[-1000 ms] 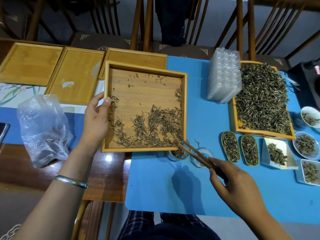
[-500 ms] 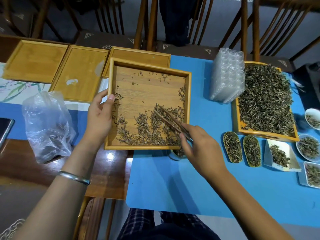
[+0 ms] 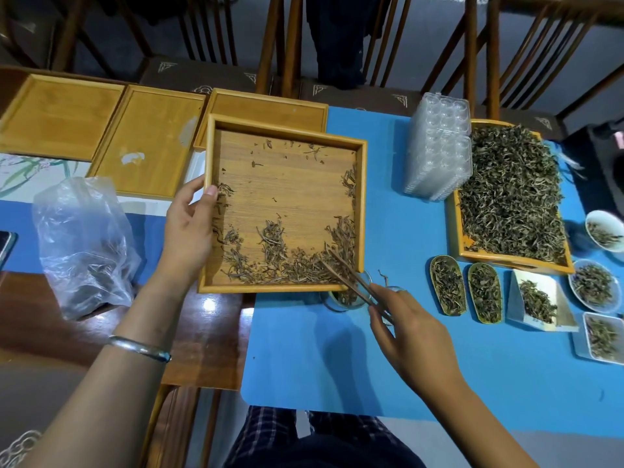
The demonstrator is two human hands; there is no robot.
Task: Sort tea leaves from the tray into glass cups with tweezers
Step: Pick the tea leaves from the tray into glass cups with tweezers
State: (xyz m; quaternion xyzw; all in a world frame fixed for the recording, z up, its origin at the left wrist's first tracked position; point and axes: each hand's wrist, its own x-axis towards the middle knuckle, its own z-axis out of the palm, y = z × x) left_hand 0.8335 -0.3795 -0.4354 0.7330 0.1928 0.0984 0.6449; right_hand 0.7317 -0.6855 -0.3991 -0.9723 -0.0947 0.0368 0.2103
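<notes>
A square wooden tray [image 3: 285, 131] sits tilted in front of me, with dried tea leaves [image 3: 287, 265] gathered along its near edge and right side. My left hand [image 3: 190, 228] grips the tray's left rim. My right hand [image 3: 413, 336] holds wooden tweezers [image 3: 351, 280], whose tips rest among the leaves at the tray's near right corner. A small glass cup [image 3: 341, 300] with some leaves in it stands just under that corner, partly hidden by the tray. A second glass cup [image 3: 393, 288] is mostly hidden behind my right fingers.
A larger tray heaped with tea leaves [image 3: 510, 194] stands at right, beside a stack of clear plastic containers [image 3: 439, 146]. Small dishes of leaves [image 3: 466, 292] line the right edge. Empty wooden trays [image 3: 145, 140] lie at left, with a plastic bag [image 3: 81, 241] nearby.
My right hand drew back from the tray's middle toward me; the tweezer tips now sit at the near right corner. More bare wood shows in the tray's centre.
</notes>
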